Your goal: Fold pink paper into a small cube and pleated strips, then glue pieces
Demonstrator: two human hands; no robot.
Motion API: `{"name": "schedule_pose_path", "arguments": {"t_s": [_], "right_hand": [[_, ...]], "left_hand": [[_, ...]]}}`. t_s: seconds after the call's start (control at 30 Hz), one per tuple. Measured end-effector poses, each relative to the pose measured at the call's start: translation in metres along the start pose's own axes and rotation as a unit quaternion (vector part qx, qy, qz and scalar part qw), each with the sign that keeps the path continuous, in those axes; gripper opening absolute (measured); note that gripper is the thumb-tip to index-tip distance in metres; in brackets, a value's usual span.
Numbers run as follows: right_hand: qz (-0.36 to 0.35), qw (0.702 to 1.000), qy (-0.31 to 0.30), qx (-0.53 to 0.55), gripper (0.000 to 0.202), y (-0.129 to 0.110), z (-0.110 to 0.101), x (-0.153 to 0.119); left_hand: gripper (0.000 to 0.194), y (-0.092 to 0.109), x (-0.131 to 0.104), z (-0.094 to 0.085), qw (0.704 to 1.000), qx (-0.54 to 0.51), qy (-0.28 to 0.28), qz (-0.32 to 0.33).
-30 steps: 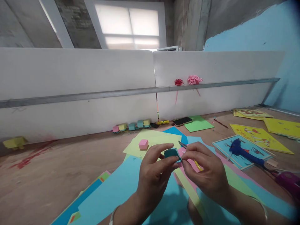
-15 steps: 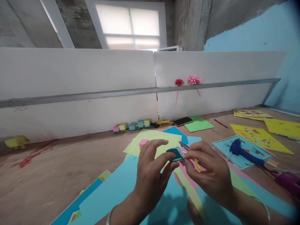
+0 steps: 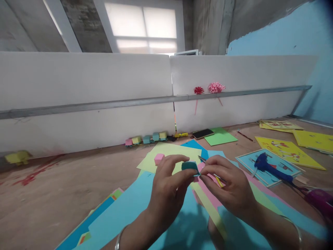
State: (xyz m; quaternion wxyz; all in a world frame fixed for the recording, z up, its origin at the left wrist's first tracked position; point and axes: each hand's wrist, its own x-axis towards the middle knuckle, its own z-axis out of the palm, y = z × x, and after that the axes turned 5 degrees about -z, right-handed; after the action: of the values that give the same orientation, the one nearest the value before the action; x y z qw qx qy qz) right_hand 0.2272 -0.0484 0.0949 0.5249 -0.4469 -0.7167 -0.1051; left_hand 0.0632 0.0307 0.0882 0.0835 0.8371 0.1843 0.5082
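Observation:
A small folded teal paper piece [image 3: 189, 167] is between my two hands, above the coloured sheets. My left hand [image 3: 169, 184] pinches its near edge between thumb and fingers. The fingertips of my right hand [image 3: 229, 184] pinch its right corner. Scissors [image 3: 219, 181] with yellow handles also sit in my right hand, their metal tips pointing up and left past the fingers. Just left of my left fingers, a small pink paper cube [image 3: 159, 159] rests on a pale yellow sheet [image 3: 148, 158].
Light blue sheets [image 3: 125, 208] spread beneath my hands. Small paper blocks [image 3: 147, 139] line the white panel's base, near a phone [image 3: 203, 134] and green paper [image 3: 221, 136]. A blue glue gun [image 3: 273, 170] lies on a blue card at right. A yellow paper figure [image 3: 18, 157] stands far left.
The teal piece has shifted slightly left and up and turned, its broad face now more toward the view. My right fingertips moved slightly left with it.

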Motion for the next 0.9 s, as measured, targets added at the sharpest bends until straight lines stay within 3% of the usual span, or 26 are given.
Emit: {"name": "schedule_pose_path", "arguments": {"t_s": [0.1,0.2,0.3,0.4,0.5,0.57,0.67,0.9], "right_hand": [[0.003,1.0,-0.006,-0.022,0.01,0.002,-0.007,0.005],[0.022,0.998,-0.001,-0.052,0.011,0.005,-0.014,0.009],[0.025,0.998,-0.011,-0.054,0.013,0.008,-0.016,0.009],[0.017,0.998,-0.026,-0.046,0.014,0.011,-0.011,0.007],[0.025,0.998,-0.022,-0.046,0.007,0.013,-0.004,0.004],[0.033,0.998,-0.022,-0.048,0.012,0.012,-0.001,0.002],[0.048,0.997,-0.043,-0.04,0.022,0.011,0.0,0.001],[0.046,0.996,-0.068,-0.021,0.023,0.01,-0.002,0.002]], "left_hand": [[0.018,-0.005,0.002,-0.002,0.993,-0.074,-0.043,-0.084],[0.012,-0.011,0.004,-0.002,0.951,-0.194,-0.09,-0.224],[0.02,-0.015,0.005,-0.002,0.854,-0.331,-0.139,-0.376],[0.028,-0.015,0.005,0.0,0.751,-0.431,-0.142,-0.48],[0.028,-0.012,0.005,0.003,0.688,-0.496,-0.109,-0.518],[0.028,-0.009,0.005,0.005,0.663,-0.517,-0.111,-0.529],[0.028,-0.005,0.004,0.008,0.65,-0.529,-0.137,-0.528],[0.028,0.0,-0.001,0.012,0.621,-0.547,-0.17,-0.534]]}}
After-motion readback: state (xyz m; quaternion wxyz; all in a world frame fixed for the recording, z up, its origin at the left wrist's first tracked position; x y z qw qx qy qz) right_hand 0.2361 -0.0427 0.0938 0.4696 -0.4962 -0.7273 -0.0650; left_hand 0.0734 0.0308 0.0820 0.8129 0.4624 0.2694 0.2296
